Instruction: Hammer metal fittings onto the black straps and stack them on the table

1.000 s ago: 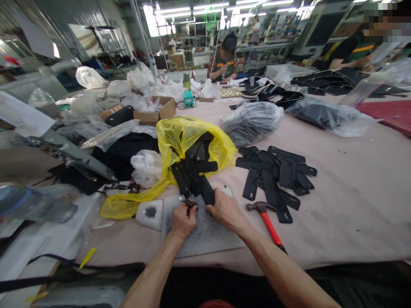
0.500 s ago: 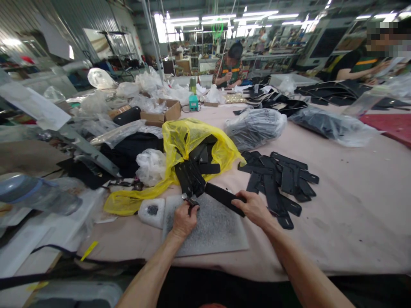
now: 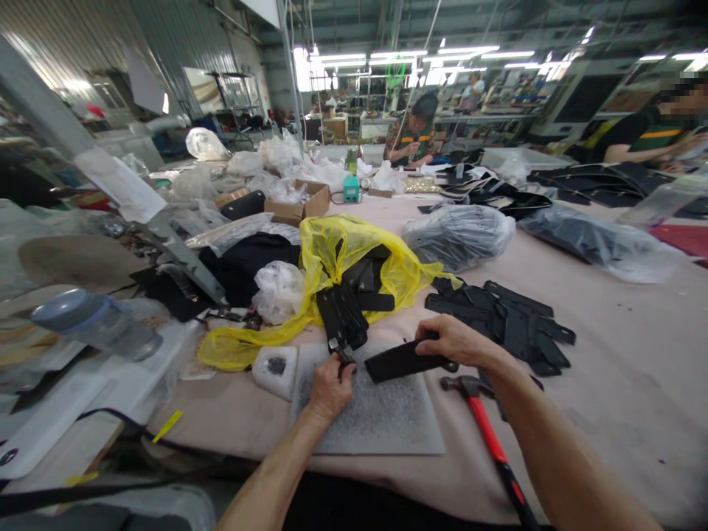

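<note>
My left hand (image 3: pixel 330 387) is closed around a small dark tool with a shiny metal end (image 3: pixel 335 346), mostly hidden by the fingers. Pinched in my right hand (image 3: pixel 456 341) is a flat black strip (image 3: pixel 401 360), held at its right end. It hangs over a grey, speckled board (image 3: pixel 387 424). Just behind the left hand, several black strips (image 3: pixel 340 313) spill from a yellow plastic bag (image 3: pixel 326 236). A hammer (image 3: pixel 482 424) with a red and black handle lies left of my right forearm.
A pile of black strips (image 3: pixel 514 321) lies to the right. Farther back are plastic-wrapped bundles (image 3: pixel 462 232) and a cardboard box (image 3: pixel 310 203). At left stand a slanted metal post (image 3: pixel 185 258) and a water bottle (image 3: pixel 99 324). Co-workers (image 3: pixel 412 136) sit across the table.
My right hand has drawn the black strip nearer and turned it more level. The hammer has come into sight beside my right forearm. My left hand keeps its grip. The view has shifted slightly.
</note>
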Motion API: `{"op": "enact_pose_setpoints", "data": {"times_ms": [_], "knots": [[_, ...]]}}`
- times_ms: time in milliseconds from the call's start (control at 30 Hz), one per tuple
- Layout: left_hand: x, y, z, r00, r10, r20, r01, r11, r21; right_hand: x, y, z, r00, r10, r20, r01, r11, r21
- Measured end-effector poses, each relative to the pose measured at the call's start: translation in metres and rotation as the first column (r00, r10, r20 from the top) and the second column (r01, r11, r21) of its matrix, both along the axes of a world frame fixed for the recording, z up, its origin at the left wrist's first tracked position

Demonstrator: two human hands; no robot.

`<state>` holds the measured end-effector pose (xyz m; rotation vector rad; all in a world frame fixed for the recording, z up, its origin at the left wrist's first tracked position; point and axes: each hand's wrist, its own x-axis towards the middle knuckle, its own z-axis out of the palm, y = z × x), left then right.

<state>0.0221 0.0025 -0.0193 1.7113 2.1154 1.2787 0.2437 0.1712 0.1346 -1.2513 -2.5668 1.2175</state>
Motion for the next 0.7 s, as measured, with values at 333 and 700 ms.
{"op": "enact_pose_setpoints", "data": {"times_ms": [333, 700], "knots": [[-0.001, 0.001, 0.002, 1.000, 0.024, 0.011, -0.024, 0.999, -0.024, -0.092, 0.042, 0.033, 0.831, 0.476, 0.288, -0.506, 0.862, 0.035], [-0.001, 0.002, -0.003, 0.998, 0.052, -0.039, -0.054, 0.998, -0.035, -0.199, 0.038, 0.001, 0.925, 0.252, 0.283, -0.350, 0.856, 0.381]]}}
